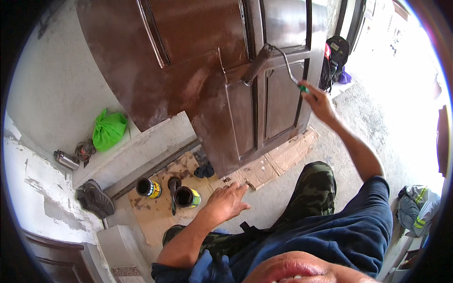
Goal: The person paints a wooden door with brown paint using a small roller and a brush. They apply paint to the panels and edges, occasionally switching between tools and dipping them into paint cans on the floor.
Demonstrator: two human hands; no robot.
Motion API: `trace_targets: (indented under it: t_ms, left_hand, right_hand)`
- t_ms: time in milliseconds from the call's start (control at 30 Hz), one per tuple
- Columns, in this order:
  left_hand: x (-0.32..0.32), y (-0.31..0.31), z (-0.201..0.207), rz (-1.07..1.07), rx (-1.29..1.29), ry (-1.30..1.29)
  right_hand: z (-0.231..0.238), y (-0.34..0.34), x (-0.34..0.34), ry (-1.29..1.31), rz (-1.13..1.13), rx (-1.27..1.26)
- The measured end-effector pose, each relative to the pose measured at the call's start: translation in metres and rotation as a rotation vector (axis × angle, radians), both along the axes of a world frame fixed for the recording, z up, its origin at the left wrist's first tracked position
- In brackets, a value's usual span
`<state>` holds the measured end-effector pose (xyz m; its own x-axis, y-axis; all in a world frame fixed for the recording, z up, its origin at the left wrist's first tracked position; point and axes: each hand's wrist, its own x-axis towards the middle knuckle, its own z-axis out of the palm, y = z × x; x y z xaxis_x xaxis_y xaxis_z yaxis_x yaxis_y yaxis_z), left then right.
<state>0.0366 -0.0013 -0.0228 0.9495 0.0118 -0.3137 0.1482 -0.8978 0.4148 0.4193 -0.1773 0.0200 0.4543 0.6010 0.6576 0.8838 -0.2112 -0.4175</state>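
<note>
My right hand (pixel 320 101) is closed round the green handle of a paint roller (pixel 257 64). The roller's dark brown sleeve lies against the brown panelled door (pixel 188 33), on the rail between the upper and lower panels. Glossy, wet-looking patches show on the door. Low over the floor, my left hand (pixel 226 202) holds nothing, its fingers apart. Just left of it stand two opened paint cans, one (pixel 195 198) nearer and the other (pixel 154 189) farther left, both with dark rims. A dark-bristled paintbrush (pixel 174 185) lies between them.
Stained cardboard (pixel 141 212) lies under the cans, and more cardboard (pixel 283 158) under the door's lower edge. A dark rag (pixel 204 170) sits nearby. At left are a green bag (pixel 109 129), a metal flask (pixel 66 159) and dark shoes (pixel 95 198). A backpack (pixel 336 59) stands beyond the door.
</note>
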Motion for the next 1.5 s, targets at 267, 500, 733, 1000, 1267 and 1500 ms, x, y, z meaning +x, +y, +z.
trace_targets:
  t_ms: [267, 500, 733, 1000, 1267, 1500]
  left_hand:
    - [0.002, -0.005, -0.002, -0.026, -0.019, -0.076]
    - [-0.005, -0.001, 0.006, -0.018, -0.002, -0.106]
    - [-0.015, 0.000, 0.018, -0.008, -0.017, -0.089]
    - [-0.011, -0.003, 0.023, -0.024, -0.011, -0.053]
    - [-0.011, -0.001, 0.026, -0.016, -0.008, -0.048]
    - [-0.026, 0.004, 0.029, 0.013, -0.018, -0.122]
  right_hand:
    - [0.085, 0.026, 0.036, -0.206, 0.093, -0.282]
    - [0.103, 0.051, -0.008, -0.284, 0.262, -0.087]
    - [0.098, 0.018, 0.027, -0.259, 0.089, -0.241]
    - [0.098, 0.032, 0.036, -0.313, 0.164, -0.180]
    - [0.127, 0.112, -0.032, -0.610, 0.094, -0.323]
    - [0.125, 0.094, -0.048, -0.486, 0.022, -0.359]
